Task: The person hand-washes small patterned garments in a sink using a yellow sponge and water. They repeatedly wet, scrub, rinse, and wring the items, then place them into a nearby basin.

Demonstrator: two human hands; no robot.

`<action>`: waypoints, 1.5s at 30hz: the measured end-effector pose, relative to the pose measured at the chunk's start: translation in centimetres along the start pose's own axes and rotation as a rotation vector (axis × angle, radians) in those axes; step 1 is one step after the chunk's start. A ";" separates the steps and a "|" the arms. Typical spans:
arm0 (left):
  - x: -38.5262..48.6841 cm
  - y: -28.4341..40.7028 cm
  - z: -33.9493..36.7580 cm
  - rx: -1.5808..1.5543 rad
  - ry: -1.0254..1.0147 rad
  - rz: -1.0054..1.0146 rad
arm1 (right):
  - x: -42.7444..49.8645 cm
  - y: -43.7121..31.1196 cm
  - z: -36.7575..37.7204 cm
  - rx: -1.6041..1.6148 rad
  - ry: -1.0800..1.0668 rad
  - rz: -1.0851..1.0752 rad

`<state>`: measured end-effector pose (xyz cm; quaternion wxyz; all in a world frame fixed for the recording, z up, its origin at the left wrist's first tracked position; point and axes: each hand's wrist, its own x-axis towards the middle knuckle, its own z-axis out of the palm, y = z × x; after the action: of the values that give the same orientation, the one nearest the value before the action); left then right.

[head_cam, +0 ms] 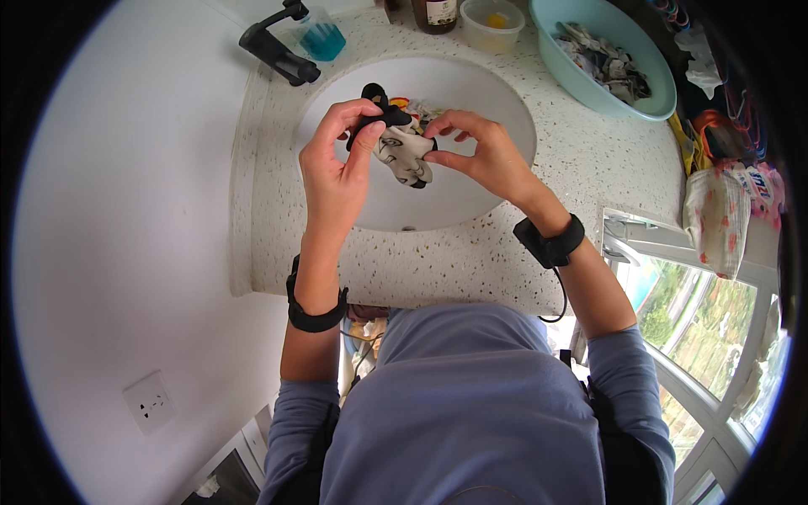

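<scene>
Above a white oval washbasin (404, 214), both my hands are on a small sock-like cloth item (404, 154), off-white with dark line patterns and black parts. My left hand (341, 148) pinches its black upper part between thumb and fingers. On the other side, the thumb and index finger of my right hand (476, 148) grip a dark-edged bit of the pale fabric. Behind the cloth lies a bunch of patterned fabric (426, 112) in the basin, with red and yellow in it; the cloth and my hands partly hide it.
A black faucet (278, 53) and a cup of blue liquid (323, 39) stand at the back left. Further right are a brown bottle (435, 14), a clear tub (492, 28) and a light-blue plastic basin (600, 104) holding wet cloths. Bags hang by the window at right.
</scene>
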<state>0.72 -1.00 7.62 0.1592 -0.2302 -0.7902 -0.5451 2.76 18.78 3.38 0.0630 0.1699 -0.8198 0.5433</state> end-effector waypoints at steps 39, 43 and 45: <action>-2.5 -3.6 2.9 -0.858 -0.124 -0.969 | 3.4 -2.5 1.3 -0.199 0.128 0.096; -2.6 -2.7 4.2 -1.162 -0.019 -0.882 | 3.2 -3.5 3.2 -0.035 0.008 0.039; -2.4 -3.0 4.3 -1.243 0.041 -0.786 | 3.1 -3.8 3.4 0.073 -0.091 0.011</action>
<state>1.13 1.64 2.48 -0.1933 0.0327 -0.3566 -0.9135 1.45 13.69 6.24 0.0163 0.1922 -0.8023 0.5649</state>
